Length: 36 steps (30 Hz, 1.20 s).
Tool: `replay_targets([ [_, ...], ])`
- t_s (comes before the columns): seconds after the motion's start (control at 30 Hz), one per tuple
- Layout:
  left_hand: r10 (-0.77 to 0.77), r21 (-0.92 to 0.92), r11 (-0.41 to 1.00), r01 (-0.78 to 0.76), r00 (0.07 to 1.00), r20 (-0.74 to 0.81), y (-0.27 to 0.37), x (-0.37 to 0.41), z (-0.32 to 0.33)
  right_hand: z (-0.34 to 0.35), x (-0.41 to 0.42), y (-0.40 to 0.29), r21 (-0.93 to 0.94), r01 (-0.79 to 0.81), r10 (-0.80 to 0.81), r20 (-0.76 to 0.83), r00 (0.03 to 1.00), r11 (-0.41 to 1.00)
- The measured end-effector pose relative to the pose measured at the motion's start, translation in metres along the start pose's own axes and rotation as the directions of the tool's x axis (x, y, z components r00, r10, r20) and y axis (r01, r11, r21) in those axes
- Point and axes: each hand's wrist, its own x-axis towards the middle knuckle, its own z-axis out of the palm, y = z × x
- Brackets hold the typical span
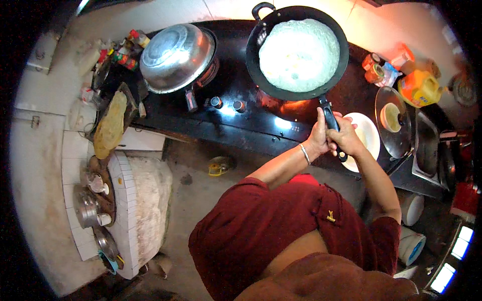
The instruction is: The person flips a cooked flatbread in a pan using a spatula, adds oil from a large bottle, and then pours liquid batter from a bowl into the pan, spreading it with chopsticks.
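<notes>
Both of my hands are on the black handle (330, 116) of a dark wok (253, 62) over the right side of the cooktop. My right hand (347, 136) is wrapped around the handle's lower part. On the handle's left side, my left hand (319, 137), with a bracelet at the wrist, grips it too, fingers partly hidden. A wide, thin, pale round of batter or pancake (299, 56) covers much of the wok's inside, brightly lit. Orange light glows beneath the wok. A white bowl (369, 129) with pale contents stands behind my right hand, partly covered by it.
Left, an upturned metal basin (173, 56) covers a pan on the other burner. Flatbreads (111, 124) lie stacked at the counter's left end. Rightward are a glass lid (404, 145) bearing a small bowl (390, 117), an orange jug (418, 88) and a sink (427, 139).
</notes>
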Motion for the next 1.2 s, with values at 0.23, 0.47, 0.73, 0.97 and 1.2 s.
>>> replay_targets([
  [0.23,0.032,0.103,0.994,-0.022,0.995,-0.096,0.004,0.002,-0.056,0.04,0.008,0.028,0.417,0.044,-0.012,-0.079,0.997,0.908],
  [0.47,0.018,0.2,0.98,0.012,0.989,-0.145,0.019,-0.006,-0.079,0.07,0.029,0.062,0.484,0.066,-0.038,-0.066,0.997,0.872],
  [0.73,0.101,0.426,0.904,-0.042,0.988,-0.117,0.027,-0.007,-0.095,0.083,0.049,0.098,0.511,0.123,-0.088,-0.093,0.992,0.851],
  [0.97,0.028,0.46,0.886,0.048,0.987,-0.157,0.033,-0.004,-0.108,0.078,0.059,0.123,0.214,0.037,-0.01,-0.128,0.992,0.976],
  [1.2,0.063,0.418,0.908,-0.013,0.992,-0.106,0.027,0.0,-0.109,0.082,0.064,0.132,0.171,0.099,-0.059,-0.225,0.973,0.98],
])
